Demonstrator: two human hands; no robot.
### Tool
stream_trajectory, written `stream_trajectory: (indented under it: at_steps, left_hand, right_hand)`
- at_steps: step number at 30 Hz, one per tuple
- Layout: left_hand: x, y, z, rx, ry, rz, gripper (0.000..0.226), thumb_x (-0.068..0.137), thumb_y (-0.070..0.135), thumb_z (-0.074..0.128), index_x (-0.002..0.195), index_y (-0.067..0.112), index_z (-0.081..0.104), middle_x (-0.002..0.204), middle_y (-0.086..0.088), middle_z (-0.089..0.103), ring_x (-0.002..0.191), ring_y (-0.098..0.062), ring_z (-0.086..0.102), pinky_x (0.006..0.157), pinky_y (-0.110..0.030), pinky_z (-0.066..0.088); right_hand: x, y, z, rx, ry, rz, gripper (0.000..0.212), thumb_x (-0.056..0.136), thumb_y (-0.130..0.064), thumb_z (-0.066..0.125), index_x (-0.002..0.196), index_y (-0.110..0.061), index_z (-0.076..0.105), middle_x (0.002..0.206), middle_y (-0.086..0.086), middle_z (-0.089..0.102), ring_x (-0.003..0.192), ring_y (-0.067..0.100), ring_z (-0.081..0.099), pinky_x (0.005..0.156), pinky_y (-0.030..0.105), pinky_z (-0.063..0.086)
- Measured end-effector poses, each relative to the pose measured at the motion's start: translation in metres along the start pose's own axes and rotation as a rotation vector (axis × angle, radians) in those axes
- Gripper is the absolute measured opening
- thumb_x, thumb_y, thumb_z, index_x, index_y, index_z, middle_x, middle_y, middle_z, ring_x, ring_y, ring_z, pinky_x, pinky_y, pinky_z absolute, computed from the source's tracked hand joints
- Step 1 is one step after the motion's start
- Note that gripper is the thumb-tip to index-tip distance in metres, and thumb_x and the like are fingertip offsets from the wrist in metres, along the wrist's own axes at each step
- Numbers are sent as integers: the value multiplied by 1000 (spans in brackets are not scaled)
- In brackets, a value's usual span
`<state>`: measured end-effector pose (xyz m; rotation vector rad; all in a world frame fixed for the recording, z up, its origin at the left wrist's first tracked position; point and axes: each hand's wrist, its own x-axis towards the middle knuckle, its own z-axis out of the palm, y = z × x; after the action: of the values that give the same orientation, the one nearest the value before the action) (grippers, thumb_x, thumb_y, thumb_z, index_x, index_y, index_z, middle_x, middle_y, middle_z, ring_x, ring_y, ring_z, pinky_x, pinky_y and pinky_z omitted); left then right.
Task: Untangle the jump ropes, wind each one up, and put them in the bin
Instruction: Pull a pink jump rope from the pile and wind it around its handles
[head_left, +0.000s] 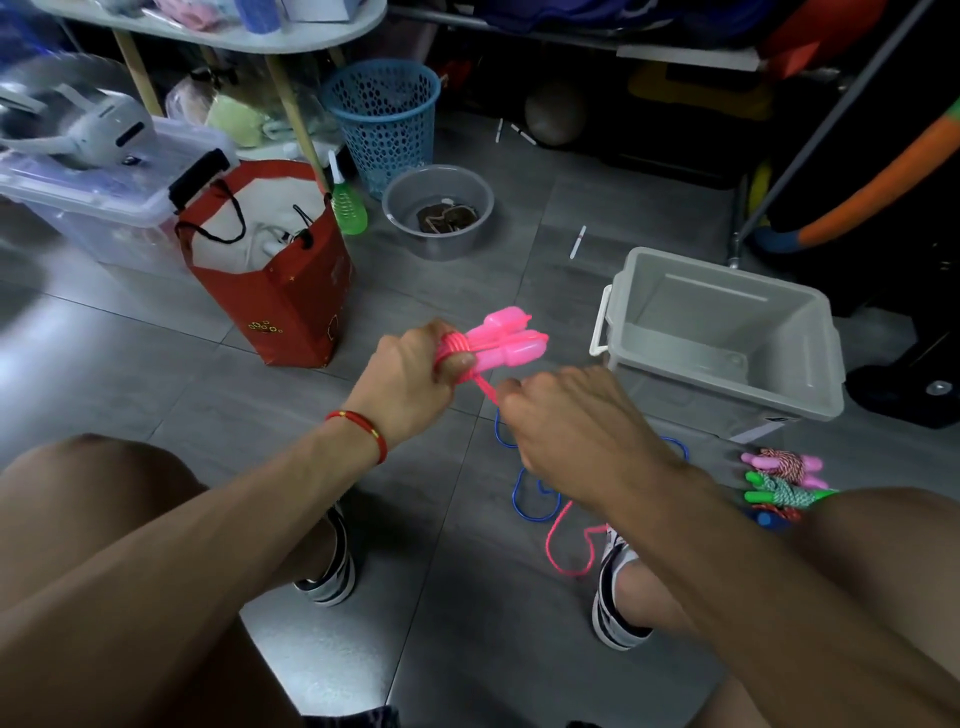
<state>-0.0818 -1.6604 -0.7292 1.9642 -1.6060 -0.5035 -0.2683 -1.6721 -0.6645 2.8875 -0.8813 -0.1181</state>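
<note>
My left hand (415, 374) grips the two pink handles (511, 338) of a pink jump rope, with several turns of cord wound around them at my fingers. The cord runs down to my right hand (566, 421), which pinches it just below the handles. The loose pink cord (558, 545) trails on the floor beneath my right forearm. A blue rope (535, 499) lies in loops on the floor under the same arm. The grey bin (727, 384) stands empty at the right. Several wound ropes (779, 483) lie beside my right knee.
A red paper bag (280, 291) stands left of centre, with a clear lidded storage box (104, 208) behind it. A grey basin (439, 213) and a blue mesh basket (384, 119) sit further back. Table legs and a dark rack frame border the grey tiled floor.
</note>
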Motion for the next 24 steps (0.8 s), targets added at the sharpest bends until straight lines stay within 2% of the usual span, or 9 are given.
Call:
stream_trajectory:
  at_steps: [2,4,6,8,11,15,20,22,24]
  left_hand:
    - [-5,1,5,64,-22,94,23,93,27,65,112,15,64,89,-13,71,85,-38,67,70,-36,51]
    - [-12,5,7,84,-116,191,26,92,28,67,115,16,62,93,-12,70,88,-39,66,74,-42,52]
    - [-16,5,9,80,-206,278,30,92,32,67,118,19,61,97,-8,69,90,-34,66,76,-42,52]
    - [-21,5,10,98,-310,335,32,93,30,67,123,20,61,100,-4,69,92,-29,64,78,-38,50]
    - [-27,6,10,21,-408,401,28,94,26,66,121,22,62,99,2,68,87,-22,61,75,-30,44]
    - [-31,13,-1,-49,-415,495,19,93,24,65,109,15,66,95,3,68,82,-18,60,75,-32,47]
    - [-36,20,-10,-105,-428,459,34,85,52,69,103,24,67,83,4,66,74,-18,62,67,-39,49]
    - [-36,22,-13,-131,-428,424,34,80,50,75,104,28,67,85,7,68,75,-14,64,68,-37,51]
    - [-36,25,-16,-130,-446,409,34,76,44,82,102,29,67,85,10,69,76,-10,65,69,-36,52]
  right_hand:
    - [1,1,-4,-129,11,-4,22,62,-15,74,70,-19,55,60,-1,61,48,28,49,50,31,-5]
    - [5,13,5,-88,54,1,27,48,-20,84,61,-23,60,49,-6,54,38,22,48,54,27,-9]
    - [2,25,14,3,107,-26,28,61,-39,88,69,-28,64,59,-8,57,46,19,57,51,24,0]
    - [-1,37,14,171,161,-1,27,79,-54,74,80,-29,64,77,-8,59,67,18,63,54,27,20]
    - [-1,53,11,400,105,73,20,85,-51,69,91,-32,70,89,-13,60,87,10,58,66,29,31]
    - [-1,61,11,605,58,188,21,72,-50,81,89,-39,74,72,-21,62,74,3,55,67,28,43]
    - [4,68,15,799,-85,148,10,73,-41,86,73,-38,76,60,-24,63,62,-2,56,60,21,43]
    - [6,73,17,920,-168,94,10,76,-32,86,73,-36,77,65,-17,67,64,-1,58,62,20,45]
    - [9,75,23,1001,-237,42,9,78,-29,85,77,-36,78,80,-7,70,76,9,63,75,33,51]
